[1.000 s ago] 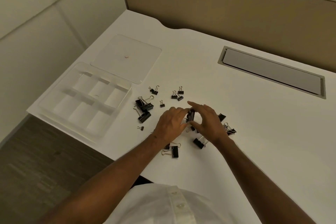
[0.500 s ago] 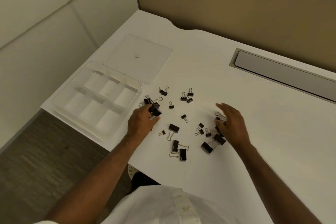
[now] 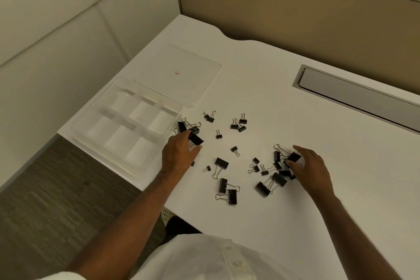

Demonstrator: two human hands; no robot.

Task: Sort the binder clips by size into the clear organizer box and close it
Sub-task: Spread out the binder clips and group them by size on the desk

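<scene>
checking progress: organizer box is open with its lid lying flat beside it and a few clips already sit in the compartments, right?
Not quite. The head view shows the organizer box open, the lid flat beside it, but its compartments hold no clips; the binder clips lie on the desk.

The person wears a white buttoned shirt with small pale buttons down the front; both forearms are bare.

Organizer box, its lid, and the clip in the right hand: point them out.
organizer box [image 3: 175, 110]: head view, right rim.
lid [image 3: 181, 88]: head view, flat clear panel.
large binder clip [image 3: 293, 158]: head view, black body held by right hand [image 3: 312, 166].
</scene>
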